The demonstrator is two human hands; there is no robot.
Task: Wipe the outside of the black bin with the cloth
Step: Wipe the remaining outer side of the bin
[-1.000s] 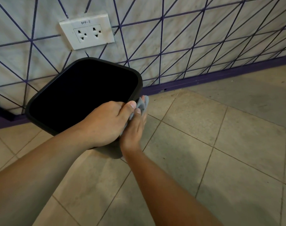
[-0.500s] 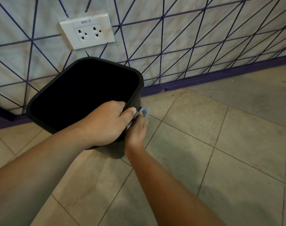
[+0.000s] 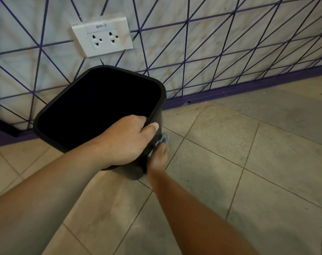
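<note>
In the head view, the black bin (image 3: 94,107) stands on the tiled floor (image 3: 230,172) close to the wall, its open mouth tipped toward the camera so the dark inside fills the square, round-cornered rim. The left hand (image 3: 127,140) grips the near right stretch of that rim, fingers curled over the edge into the bin and the thumb laid along the outside, its nail showing just below the lip. The right hand (image 3: 158,157) sits lower and just to the right, at the bin's near right corner, pressing a small grey-blue cloth (image 3: 161,141) against the outer wall; the cloth bunches up past the fingertips and touches the bin's side, though how the fingers lie around it cannot be told because the back of the hand hides them. The two hands are close together, the left above the right, both forearms reaching in from the near edge. The floor is laid with large beige tiles with thin dark joints, a little dusty, and a grey shadow lies across the tiles near the arms. Behind the bin rises a pale marbled wall (image 3: 174,43) crossed by purple lines forming triangles, with a purple skirting strip (image 3: 248,88) along its foot. A white double socket (image 3: 102,36) labelled 8PP-2 is set on the wall just above the bin's far rim
</note>
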